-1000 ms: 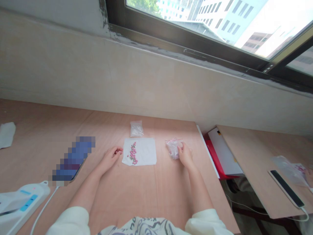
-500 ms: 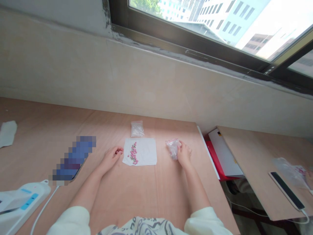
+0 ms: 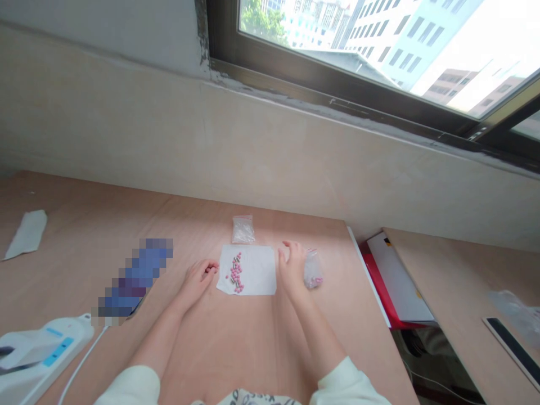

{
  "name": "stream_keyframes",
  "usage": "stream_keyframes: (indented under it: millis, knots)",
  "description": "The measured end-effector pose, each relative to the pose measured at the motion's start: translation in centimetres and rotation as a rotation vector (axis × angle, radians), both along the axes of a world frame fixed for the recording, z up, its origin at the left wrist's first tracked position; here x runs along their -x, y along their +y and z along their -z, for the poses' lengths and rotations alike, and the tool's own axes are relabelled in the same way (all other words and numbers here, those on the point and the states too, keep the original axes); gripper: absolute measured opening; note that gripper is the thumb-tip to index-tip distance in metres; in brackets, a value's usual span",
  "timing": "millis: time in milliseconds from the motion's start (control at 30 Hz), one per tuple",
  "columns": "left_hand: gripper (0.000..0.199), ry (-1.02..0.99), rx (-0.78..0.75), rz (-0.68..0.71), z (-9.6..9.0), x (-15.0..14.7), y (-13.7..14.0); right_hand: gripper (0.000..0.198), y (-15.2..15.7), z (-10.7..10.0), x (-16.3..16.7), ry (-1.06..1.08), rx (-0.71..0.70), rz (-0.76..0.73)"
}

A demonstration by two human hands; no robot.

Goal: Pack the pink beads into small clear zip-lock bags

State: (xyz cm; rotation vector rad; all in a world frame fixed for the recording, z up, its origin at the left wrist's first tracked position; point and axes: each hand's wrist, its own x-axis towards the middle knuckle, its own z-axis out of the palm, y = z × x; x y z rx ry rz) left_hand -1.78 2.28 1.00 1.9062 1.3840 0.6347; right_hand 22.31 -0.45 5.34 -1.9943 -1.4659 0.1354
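A white sheet of paper (image 3: 258, 270) lies on the desk with several small pink beads (image 3: 236, 271) and a few darker, metallic-looking pieces strewn over its left half. My left hand (image 3: 201, 277) rests at the paper's left edge, fingers curled together; whether something small sits in them is hidden. By the right edge is my right hand (image 3: 292, 264), thumb and fingers apart, holding nothing. Just right of it lies a small clear zip bag (image 3: 313, 270) with some pink pieces at its bottom. Behind the paper lies another clear zip bag (image 3: 243, 229) with pale contents.
At left are a blurred-out phone-like device (image 3: 137, 278), a white power strip (image 3: 46, 351) with a cable, and a scrap of white paper (image 3: 27, 233). Right of the desk edge, red and white folders (image 3: 399, 281) fill a gap before a second desk (image 3: 472, 281).
My right hand has let go of the zip bag and moved left to the paper's edge, its fingers spreading. My left hand stays beside the paper. The whole view has shifted slightly.
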Motion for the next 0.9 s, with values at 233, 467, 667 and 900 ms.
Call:
stream_keyframes:
  millis: [233,467,667,900]
  knots:
    - [0.018,-0.060,0.008,-0.012,-0.4,0.3,-0.4,0.037,6.3,2.6,6.7,-0.049,0.199,-0.311]
    - [0.017,-0.071,0.005,-0.041,-0.1,0.4,-0.4,0.029,6.6,2.6,5.4,-0.044,0.190,-0.393]
    - [0.019,-0.105,-0.003,-0.054,-0.1,0.4,-0.6,0.027,6.2,1.6,4.6,0.147,0.134,-0.347]
    - [0.021,-0.315,0.185,-0.092,-2.1,-0.2,0.0,0.019,2.7,-2.6,4.3,0.551,0.011,-0.163]
